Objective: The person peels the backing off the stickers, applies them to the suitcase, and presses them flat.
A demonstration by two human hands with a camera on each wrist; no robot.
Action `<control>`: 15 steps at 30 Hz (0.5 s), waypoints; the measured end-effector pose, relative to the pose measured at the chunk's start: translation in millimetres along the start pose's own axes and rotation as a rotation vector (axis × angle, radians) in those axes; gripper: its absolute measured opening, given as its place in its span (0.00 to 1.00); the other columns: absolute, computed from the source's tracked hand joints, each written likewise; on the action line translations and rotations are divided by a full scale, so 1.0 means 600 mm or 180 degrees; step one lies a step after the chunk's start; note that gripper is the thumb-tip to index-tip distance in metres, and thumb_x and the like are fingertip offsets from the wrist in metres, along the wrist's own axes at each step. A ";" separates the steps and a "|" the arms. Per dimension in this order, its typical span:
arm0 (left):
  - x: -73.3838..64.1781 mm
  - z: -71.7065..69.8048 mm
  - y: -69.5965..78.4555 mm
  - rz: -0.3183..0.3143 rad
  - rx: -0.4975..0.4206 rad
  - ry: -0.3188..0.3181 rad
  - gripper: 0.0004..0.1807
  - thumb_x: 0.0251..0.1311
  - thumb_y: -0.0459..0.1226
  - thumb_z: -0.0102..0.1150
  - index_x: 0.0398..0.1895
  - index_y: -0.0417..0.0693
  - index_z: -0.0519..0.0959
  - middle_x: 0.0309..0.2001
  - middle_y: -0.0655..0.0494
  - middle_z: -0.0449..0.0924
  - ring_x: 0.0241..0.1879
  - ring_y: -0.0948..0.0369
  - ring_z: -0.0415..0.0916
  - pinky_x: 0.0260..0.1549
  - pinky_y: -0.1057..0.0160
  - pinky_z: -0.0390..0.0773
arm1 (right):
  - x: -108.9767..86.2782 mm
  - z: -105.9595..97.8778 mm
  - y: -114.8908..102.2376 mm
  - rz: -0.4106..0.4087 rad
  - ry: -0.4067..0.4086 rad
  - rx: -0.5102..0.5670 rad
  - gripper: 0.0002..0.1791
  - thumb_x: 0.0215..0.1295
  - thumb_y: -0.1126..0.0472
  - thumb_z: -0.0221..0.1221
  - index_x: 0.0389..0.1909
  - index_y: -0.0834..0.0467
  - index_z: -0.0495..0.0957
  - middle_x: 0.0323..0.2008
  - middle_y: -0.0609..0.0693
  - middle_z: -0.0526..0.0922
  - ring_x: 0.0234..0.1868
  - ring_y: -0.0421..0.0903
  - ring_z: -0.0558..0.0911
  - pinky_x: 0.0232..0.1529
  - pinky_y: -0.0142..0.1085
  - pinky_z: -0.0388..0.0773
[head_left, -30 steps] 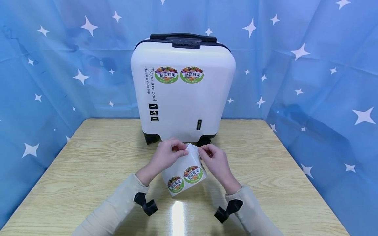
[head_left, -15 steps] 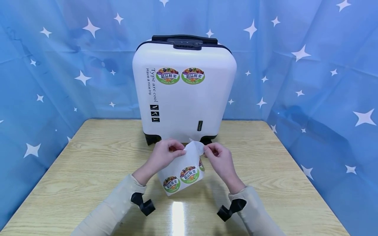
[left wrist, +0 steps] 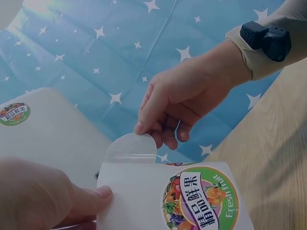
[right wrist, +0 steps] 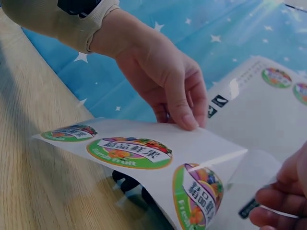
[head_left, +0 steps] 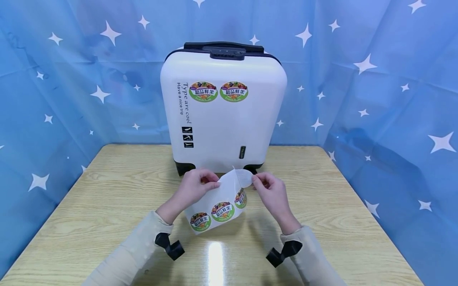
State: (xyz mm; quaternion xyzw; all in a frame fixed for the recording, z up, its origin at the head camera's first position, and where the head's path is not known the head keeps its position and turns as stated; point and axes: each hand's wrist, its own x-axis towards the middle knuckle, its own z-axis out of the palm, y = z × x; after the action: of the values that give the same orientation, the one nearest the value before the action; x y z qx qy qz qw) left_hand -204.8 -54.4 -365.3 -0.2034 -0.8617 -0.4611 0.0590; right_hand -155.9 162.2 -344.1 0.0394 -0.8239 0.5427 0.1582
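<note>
Left hand: in the head view we find the left hand (head_left: 195,188) just below centre, its thumb laid on the sheet's face and its fingers behind, pinching the upper left edge.
Right hand: we see the right hand (head_left: 272,194) right of the sheet, thumb and fingertips pinching the tip of a pale rounded flap.
Sticker sheet: we have the white sticker sheet (head_left: 229,191) at lower centre of the head view, tilted and bent, held above the table between both hands.
Rounded flap: in the left wrist view we make out the rounded flap (left wrist: 132,147) near the middle, see-through and standing up from the sheet's folded edge.
Fruit labels: we count three fruit labels (head_left: 222,211) in a slanting row along the sheet's lower edge.
Suitcase: we see the white suitcase (head_left: 222,127) upright at upper centre, behind the hands, black handle (head_left: 223,47) on top.
Labels on suitcase: we note two matching oval labels (head_left: 234,91) side by side on its upper front.
Table: we look down on a pale wood-grain table (head_left: 107,190) across the lower frame.
Backdrop: we see a blue star-patterned curtain (head_left: 322,59) filling the upper frame.
</note>
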 end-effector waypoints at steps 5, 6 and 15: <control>-0.001 -0.003 -0.006 0.0038 0.0072 0.0024 0.03 0.50 0.34 0.68 0.28 0.47 0.83 0.28 0.60 0.78 0.28 0.63 0.72 0.27 0.65 0.74 | 0.004 -0.005 0.000 0.0010 0.0033 0.0041 0.07 0.64 0.68 0.56 0.34 0.70 0.78 0.26 0.60 0.80 0.29 0.56 0.77 0.26 0.28 0.70; -0.001 -0.003 -0.007 0.0044 0.0083 0.0039 0.03 0.50 0.34 0.68 0.28 0.47 0.83 0.28 0.60 0.78 0.28 0.63 0.72 0.27 0.65 0.74 | 0.005 -0.006 0.001 0.0003 0.0046 0.0038 0.07 0.64 0.68 0.56 0.33 0.70 0.78 0.25 0.59 0.80 0.29 0.54 0.77 0.26 0.28 0.70; -0.002 -0.002 -0.024 -0.0086 0.0200 -0.0022 0.03 0.50 0.34 0.68 0.27 0.48 0.82 0.27 0.61 0.76 0.28 0.63 0.70 0.27 0.65 0.72 | 0.010 -0.013 0.006 0.0045 0.0150 0.0089 0.07 0.63 0.68 0.56 0.32 0.70 0.78 0.23 0.54 0.79 0.27 0.50 0.76 0.26 0.28 0.70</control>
State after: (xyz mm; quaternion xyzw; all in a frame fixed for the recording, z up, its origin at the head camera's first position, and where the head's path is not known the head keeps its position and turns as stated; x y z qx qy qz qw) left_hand -209.5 -63.1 -376.0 -0.1915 -0.8786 -0.4339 0.0561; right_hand -160.8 171.3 -342.9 0.0230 -0.8126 0.5561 0.1732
